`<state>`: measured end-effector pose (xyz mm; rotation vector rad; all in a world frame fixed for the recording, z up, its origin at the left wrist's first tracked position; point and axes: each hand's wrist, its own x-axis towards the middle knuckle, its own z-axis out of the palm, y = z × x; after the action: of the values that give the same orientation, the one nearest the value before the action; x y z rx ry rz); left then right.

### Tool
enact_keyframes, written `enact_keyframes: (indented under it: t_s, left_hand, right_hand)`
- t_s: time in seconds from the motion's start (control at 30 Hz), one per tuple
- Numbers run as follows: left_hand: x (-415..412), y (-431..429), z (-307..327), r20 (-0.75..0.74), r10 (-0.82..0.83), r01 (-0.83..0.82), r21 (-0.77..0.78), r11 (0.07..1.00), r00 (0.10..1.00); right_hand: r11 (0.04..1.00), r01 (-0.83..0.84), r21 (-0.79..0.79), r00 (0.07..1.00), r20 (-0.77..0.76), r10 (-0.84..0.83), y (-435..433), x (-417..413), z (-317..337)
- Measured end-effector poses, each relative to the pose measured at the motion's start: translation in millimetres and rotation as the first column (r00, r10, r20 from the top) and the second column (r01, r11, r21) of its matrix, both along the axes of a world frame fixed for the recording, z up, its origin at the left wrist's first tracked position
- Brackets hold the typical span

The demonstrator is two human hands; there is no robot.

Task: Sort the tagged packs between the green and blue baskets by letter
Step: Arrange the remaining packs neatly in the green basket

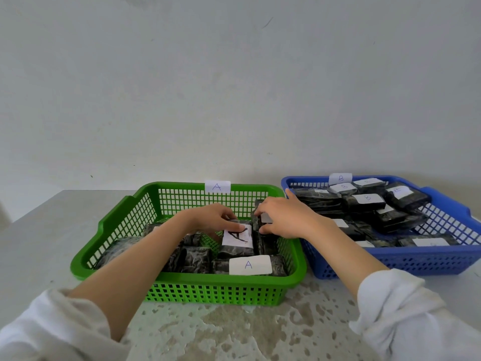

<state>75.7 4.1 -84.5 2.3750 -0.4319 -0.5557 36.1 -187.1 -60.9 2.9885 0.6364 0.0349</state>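
I'm seeing both hands working inside the green basket [182,280], which is sitting on the desk [39,243] w/ the blue basket [442,204] just beside it on the right. L hand [213,217] is gripping a dark pack tagged A [237,237], thumb pressing on the tag, fingers curling over its far end. R hand [281,217] is clutching a second pack [257,220] standing on edge near the green basket's right wall; can't read its letter. Front A pack [250,264] is lying by the near wall. B-tagged packs [367,200] are piling up in the blue basket. A label [217,186] and B label [340,178] are sticking up on the rear rims.
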Motion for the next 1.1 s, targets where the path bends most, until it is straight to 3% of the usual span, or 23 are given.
enact_keyframes:
  t_s: [0.1,0.2,0.27,0.33,0.5,0.67,0.8,0.9,1.0,1.1]
  left_hand:
    - [-1.9,4.8,6.3,0.148,0.022,-0.022,-0.004,1.0,0.989]
    - [-3.2,28.5,15.8,0.411,0.06,-0.09,0.053,0.995,0.91]
    - [-3.7,52.8,20.9,0.487,0.069,-0.142,0.114,0.983,0.871]
    - [-3.6,77.2,21.6,0.48,0.084,-0.189,0.174,0.966,0.873]
    - [-2.5,106.6,4.6,0.225,0.02,-0.125,0.464,0.877,0.974]
    - [5.4,108.8,-0.6,0.251,-0.015,-0.107,0.467,0.878,0.968]
    - [8.1,112.6,8.9,0.228,-0.026,-0.06,0.364,0.929,0.973]
    - [1.4,111.4,25.9,0.216,-0.03,-0.01,0.182,0.983,0.976]
    - [-7.4,100.0,46.8,0.25,0.007,0.019,-0.103,0.994,0.968]
    - [-15.8,75.6,58.3,0.179,0.046,0.022,-0.358,0.934,0.983]
  right_hand:
    - [0.999,-0.017,0.034,1.0,0.02,0.016,1.0,-1.9,1.1]
    - [0.999,-0.037,-0.012,0.995,0.089,0.038,3.5,-2.4,1.2]
    - [0.998,-0.051,-0.02,0.99,0.128,0.053,7.1,-2.2,0.7]
    - [0.998,-0.058,0.027,0.992,0.111,0.054,12.7,-2.9,0.3]
    - [0.994,-0.065,0.085,0.998,0.026,0.063,29.4,-3.9,-5.6]
    - [0.987,-0.051,0.154,0.998,-0.039,0.058,34.7,0.6,-6.3]
    - [0.949,-0.04,0.313,0.995,-0.072,0.066,34.7,5.7,-0.9]
    - [0.858,-0.036,0.513,0.992,-0.087,0.094,37.4,9.0,3.9]
    - [0.67,0.004,0.742,0.975,-0.151,0.161,47.1,8.8,9.8]
    - [0.474,0.077,0.877,0.967,-0.181,0.177,53.1,8.1,13.8]
